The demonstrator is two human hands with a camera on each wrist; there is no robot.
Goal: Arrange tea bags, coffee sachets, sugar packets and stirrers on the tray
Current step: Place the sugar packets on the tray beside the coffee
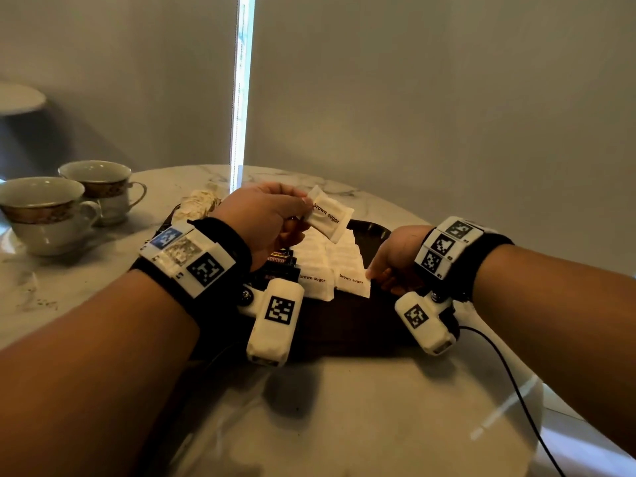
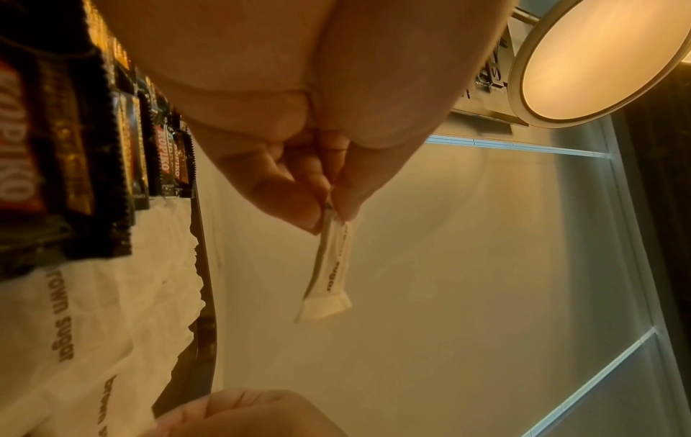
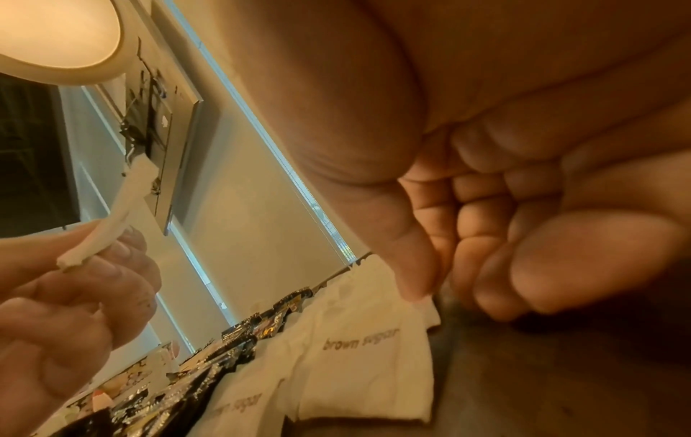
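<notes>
My left hand [image 1: 304,210] is raised over the tray and pinches a white brown sugar packet [image 1: 328,215] by one end; from the left wrist the packet [image 2: 331,272] hangs edge-on from thumb and forefinger. Under it, the dark tray [image 1: 344,325] carries rows of white sugar packets [image 1: 330,256] with black Kopiko coffee sachets [image 1: 280,259] to their left. My right hand [image 1: 373,275] is low on the tray with its fingers curled. Its thumb and forefinger [image 3: 415,275] meet at the right corner of the nearest sugar packet [image 3: 366,363].
Two patterned teacups [image 1: 48,215] stand on saucers at the left of the round marble table [image 1: 378,407]. A heap of pale wrapped items [image 1: 203,201] lies behind the tray. A black cable [image 1: 509,380] trails off my right wrist. Closed blinds fill the background.
</notes>
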